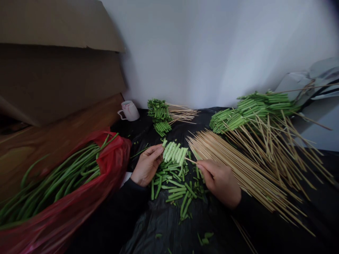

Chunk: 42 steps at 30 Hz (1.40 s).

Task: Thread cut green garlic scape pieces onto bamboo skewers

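Observation:
Several short green bean pieces (pixel 174 153) sit side by side on one thin wooden skewer (pixel 191 161). My right hand (pixel 221 180) is closed round the skewer's bare part, right of the pieces. At the row's left end, my left hand (pixel 148 165) pinches the outermost bean piece between thumb and fingers. Below both hands lies a loose pile of cut bean pieces (pixel 176 190). Bare skewers (pixel 238 162) lie in a thick bundle beside my right hand.
A red plastic bag (pixel 113 155) of long beans stands at left. Filled skewers lie in a back stack (pixel 160 113) and a right-hand stack (pixel 254 107). A white mug (pixel 130 110) stands near a cardboard box (pixel 60 77). Black plastic (pixel 156 225) covers the work surface.

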Available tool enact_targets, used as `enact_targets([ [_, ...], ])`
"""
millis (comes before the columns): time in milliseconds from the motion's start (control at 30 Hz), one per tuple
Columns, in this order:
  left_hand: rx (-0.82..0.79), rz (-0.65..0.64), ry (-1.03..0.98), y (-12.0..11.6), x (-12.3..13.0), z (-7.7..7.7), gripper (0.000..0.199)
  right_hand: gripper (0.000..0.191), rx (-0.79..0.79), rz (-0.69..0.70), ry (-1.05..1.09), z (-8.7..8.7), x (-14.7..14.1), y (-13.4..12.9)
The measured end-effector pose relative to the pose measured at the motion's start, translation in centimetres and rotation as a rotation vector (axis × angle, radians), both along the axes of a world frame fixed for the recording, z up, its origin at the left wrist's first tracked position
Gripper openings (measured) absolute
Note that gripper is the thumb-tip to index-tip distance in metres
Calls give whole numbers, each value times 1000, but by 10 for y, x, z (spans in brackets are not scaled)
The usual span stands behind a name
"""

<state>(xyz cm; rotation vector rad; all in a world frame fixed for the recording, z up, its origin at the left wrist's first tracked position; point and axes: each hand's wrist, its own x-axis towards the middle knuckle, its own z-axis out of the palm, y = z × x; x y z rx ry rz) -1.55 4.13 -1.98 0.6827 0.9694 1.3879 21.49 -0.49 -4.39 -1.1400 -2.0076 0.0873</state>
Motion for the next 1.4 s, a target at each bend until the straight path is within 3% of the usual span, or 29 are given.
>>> enact_targets([
  [167, -32, -25, -46, -2, 0, 3, 18, 20, 4, 4, 6, 2, 0, 0],
  [667, -39, 19, 51, -2, 0, 4, 27, 23, -8, -16, -20, 3, 0, -1],
  [1400, -58, -12, 99, -4, 1, 7, 28, 22, 15, -35, -58, 2, -3, -6],
])
